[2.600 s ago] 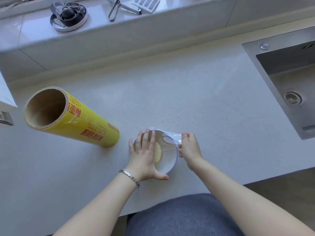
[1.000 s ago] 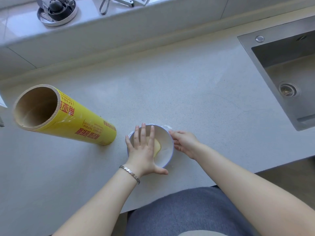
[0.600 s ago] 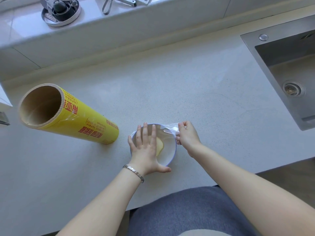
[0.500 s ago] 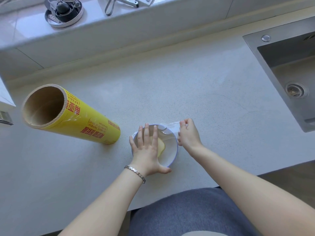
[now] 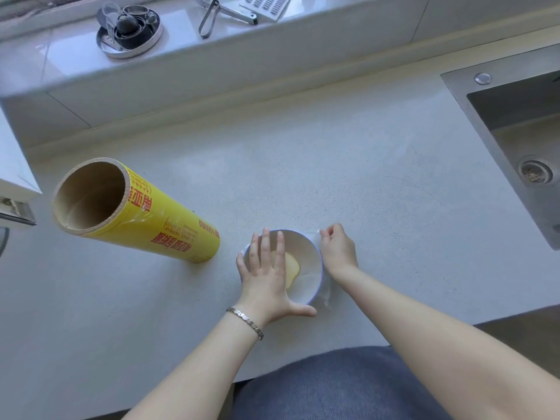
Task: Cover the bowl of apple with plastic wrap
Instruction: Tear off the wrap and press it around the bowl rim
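The left hand lies flat, fingers spread, over the white bowl and its apple slice. The right hand pinches the plastic wrap beside the rim; tugging too hard could tear the film or peel it free.

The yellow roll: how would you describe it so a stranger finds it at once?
On the grey countertop, left of the white bowl, lies the plastic wrap roll. It alone is bright yellow with red print, its open cardboard core facing the viewer.

One head-worn camera looks steeply down, close over the counter.
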`<state>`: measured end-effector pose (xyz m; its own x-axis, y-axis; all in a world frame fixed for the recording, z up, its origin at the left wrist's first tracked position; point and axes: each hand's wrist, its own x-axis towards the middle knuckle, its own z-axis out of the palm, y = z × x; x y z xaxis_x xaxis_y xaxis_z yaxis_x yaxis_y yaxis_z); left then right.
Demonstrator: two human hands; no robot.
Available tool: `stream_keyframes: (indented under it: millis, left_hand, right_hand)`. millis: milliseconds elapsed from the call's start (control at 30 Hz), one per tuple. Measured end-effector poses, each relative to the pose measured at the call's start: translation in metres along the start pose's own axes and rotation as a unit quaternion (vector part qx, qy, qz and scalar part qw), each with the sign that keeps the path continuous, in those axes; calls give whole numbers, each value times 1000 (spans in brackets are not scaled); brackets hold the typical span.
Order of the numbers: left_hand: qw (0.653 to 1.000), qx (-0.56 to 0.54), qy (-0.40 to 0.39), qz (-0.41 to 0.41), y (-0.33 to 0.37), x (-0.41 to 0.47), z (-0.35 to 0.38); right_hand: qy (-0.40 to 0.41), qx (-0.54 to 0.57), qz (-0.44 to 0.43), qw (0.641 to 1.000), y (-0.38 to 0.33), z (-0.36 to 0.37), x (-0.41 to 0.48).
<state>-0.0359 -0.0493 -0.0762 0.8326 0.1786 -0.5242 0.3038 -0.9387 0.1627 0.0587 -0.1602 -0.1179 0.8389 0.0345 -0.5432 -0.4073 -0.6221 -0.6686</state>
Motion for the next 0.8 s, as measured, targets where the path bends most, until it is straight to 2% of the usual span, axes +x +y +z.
stream_keyframes:
  millis: [67, 133, 167, 200, 267, 300, 400, 567, 633, 733, 800]
  left_hand:
    - [996, -78, 48, -18, -7, -1, -5]
    - [973, -179, 124, -79, -20, 3, -10]
    - [955, -241, 127, -118, -29, 7, -11]
    - [931, -317, 98, -153, -36, 12, -13]
    - [872, -453, 49, -178, -44, 20, -15]
    - [863, -471, 51, -178, -44, 21, -15]
    - [872, -452, 42, -185, -45, 20, -14]
    - [851, -494, -54, -169, -52, 8, -17]
    - [838, -527, -47, -133, -52, 1, -20]
    - [790, -605, -22, -97, -47, -12, -26]
    - [784, -614, 17, -88, -43, -20, -29]
  right_hand:
    - [-14, 44, 39, 998, 0, -6, -3]
    - [-91, 149, 99, 980, 1, -17, -14]
    - [-151, 188, 125, 962, 4, -22, -21]
    - [-216, 205, 137, 945, 8, -26, -27]
    - [-306, 209, 117, 922, 15, -28, -36]
    - [-315, 216, 100, 919, 18, -28, -37]
    - [-296, 226, 66, 926, 21, -30, -41]
    - [-320, 187, 6, 929, 16, -44, -50]
    - [-331, 172, -17, 927, 9, -52, -55]
    - [-337, 160, -47, 927, 0, -59, -62]
    - [-348, 148, -53, 924, -6, -65, -66]
